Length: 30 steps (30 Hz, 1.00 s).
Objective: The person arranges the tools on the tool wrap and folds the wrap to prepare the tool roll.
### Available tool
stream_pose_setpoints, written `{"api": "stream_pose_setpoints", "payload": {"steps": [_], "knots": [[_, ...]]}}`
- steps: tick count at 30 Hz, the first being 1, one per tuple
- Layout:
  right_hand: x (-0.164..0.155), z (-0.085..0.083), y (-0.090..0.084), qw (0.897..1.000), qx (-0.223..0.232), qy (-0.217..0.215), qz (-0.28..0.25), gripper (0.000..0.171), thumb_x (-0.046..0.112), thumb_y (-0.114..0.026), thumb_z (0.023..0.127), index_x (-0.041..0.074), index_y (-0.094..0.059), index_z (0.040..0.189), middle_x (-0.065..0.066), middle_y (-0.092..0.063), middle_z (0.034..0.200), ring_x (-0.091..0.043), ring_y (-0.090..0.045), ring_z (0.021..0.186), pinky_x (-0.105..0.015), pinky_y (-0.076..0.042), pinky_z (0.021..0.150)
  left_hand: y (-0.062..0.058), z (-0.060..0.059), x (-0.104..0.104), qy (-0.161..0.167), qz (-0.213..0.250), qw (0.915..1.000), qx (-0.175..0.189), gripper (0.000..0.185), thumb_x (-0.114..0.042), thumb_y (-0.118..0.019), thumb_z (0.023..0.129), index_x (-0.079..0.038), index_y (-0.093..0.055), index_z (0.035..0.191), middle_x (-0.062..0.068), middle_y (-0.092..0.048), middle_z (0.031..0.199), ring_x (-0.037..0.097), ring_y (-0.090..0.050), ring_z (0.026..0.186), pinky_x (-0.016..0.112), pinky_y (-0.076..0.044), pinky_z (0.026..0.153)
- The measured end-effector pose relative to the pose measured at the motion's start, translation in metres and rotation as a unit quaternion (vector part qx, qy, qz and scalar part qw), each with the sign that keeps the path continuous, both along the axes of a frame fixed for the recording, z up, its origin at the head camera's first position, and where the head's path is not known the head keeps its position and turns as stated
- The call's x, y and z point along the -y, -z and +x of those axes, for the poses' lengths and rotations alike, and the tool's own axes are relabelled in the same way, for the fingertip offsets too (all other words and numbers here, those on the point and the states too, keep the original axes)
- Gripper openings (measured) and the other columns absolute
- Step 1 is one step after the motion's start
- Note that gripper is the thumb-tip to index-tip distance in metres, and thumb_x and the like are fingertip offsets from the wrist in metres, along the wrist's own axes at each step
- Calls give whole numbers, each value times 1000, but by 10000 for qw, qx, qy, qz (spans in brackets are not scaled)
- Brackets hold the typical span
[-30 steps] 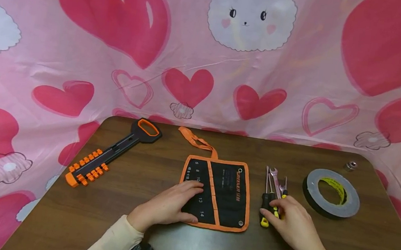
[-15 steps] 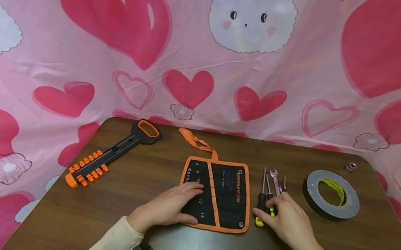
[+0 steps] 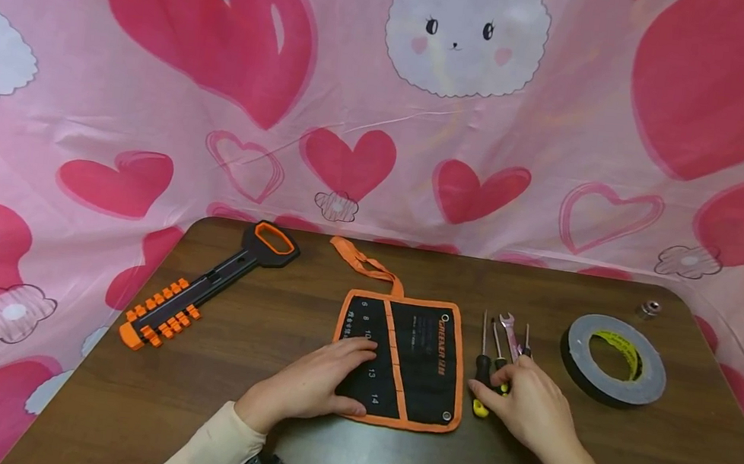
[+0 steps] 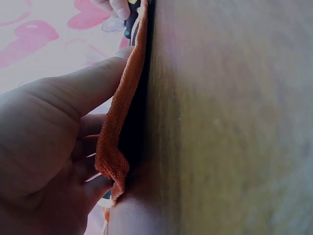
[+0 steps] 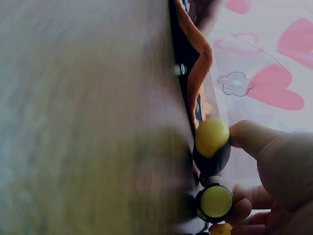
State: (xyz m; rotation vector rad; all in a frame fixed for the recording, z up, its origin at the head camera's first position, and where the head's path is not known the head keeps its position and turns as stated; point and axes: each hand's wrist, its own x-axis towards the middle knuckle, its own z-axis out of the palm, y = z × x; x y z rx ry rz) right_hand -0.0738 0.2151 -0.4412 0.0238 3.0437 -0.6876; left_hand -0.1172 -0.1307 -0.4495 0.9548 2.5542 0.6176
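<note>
From the head view I see my left hand (image 3: 309,386) lying flat on the black and orange tool pouch (image 3: 402,358) in the middle of the brown table (image 3: 118,402). My right hand (image 3: 531,411) curls its fingers around the screwdrivers (image 3: 482,378) just right of the pouch. A roll of tape (image 3: 614,359) sits farther right.

The left wrist view shows my thumb (image 4: 83,88) resting straight on the pouch's orange edge (image 4: 117,142).

The right wrist view shows my fingers (image 5: 259,142) pressing yellow handle ends (image 5: 211,137) beside the pouch.
</note>
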Motion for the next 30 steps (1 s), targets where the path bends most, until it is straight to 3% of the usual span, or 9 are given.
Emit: {"api": "stream_pose_setpoints", "payload": {"steps": [12, 17, 21, 30], "knots": [[0, -5, -1, 9993, 265, 233, -87, 31, 41, -85, 87, 10, -81, 87, -5, -68, 90, -19, -58, 70, -40, -48, 58, -1, 0, 0, 7, 3, 10000, 7, 80, -47, -84, 94, -12, -53, 158, 2, -46, 168, 22, -44, 156, 51, -43, 127], [-3, -7, -5, 9988, 359, 315, -130, 30, 40, -84, 88, 10, -80, 86, -6, -68, 92, -21, -62, 75, -44, -50, 65, 0, 0, 0, 19, 10, 10000, 45, 79, -47, -84, 94, -11, -53, 158, 2, -46, 169, 22, -43, 156, 51, -42, 127], [-9, -5, -10, 9991, 158, 347, -201, 28, 37, -83, 88, 11, -78, 84, -5, -70, 92, -22, -64, 79, -47, -52, 72, 0, 0, 0, 26, 9, 10000, 31, 79, -47, -83, 95, -11, -53, 158, 2, -46, 168, 22, -44, 156, 51, -43, 127], [-21, -2, -19, 9983, 35, 224, -531, 25, 31, -81, 91, 7, -75, 94, 3, -65, 74, -12, -52, 65, -29, -41, 62, -1, -2, 1, 22, -2, 10000, -4, 78, -47, -83, 95, -11, -53, 158, 3, -46, 169, 23, -43, 156, 52, -42, 127]]}}
